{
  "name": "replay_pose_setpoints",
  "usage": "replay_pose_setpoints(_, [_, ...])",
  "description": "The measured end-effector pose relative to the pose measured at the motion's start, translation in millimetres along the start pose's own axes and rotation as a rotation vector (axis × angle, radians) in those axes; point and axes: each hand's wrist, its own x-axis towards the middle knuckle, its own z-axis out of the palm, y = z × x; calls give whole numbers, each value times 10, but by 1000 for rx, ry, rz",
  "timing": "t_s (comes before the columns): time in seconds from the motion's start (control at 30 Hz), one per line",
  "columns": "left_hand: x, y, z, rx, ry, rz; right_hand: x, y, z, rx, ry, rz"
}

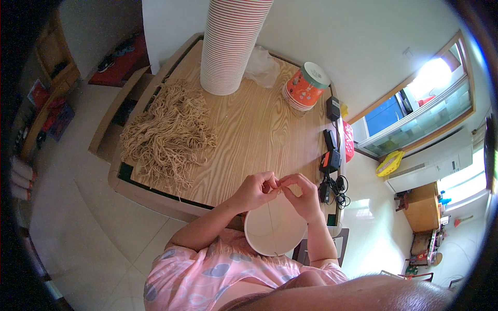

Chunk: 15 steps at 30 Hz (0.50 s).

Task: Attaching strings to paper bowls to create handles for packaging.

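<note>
A white paper bucket (258,228) rests against my lap at the table's front edge, its mouth facing up. One thin tan string (272,220) crosses the mouth from the near rim to the far rim. At that far rim my left hand (255,191) pinches the string between thumb and fingers. Close beside it, almost touching, my right hand (302,196) pinches the same string end. My fingertips hide where the string meets the rim. A big loose heap of tan strings (168,137) lies on the left of the table.
On the wood-grain table (249,135) stands a tall stack of white buckets (231,46). Behind it lies a clear plastic bag (262,67). Upside-down orange printed buckets (303,89) are stacked at the back right. Black adapters and cables (332,176) line the right edge.
</note>
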Motion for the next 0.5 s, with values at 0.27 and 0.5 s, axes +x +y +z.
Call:
replay_pose_setpoints(0.27, [10, -43, -8, -70, -38, -28, 48, -36, 9, -205, 30, -182])
replay_pose_setpoints(0.5, [30, -105, 6, -143, -55, -20, -7, -38, 2, -131, 11, -89])
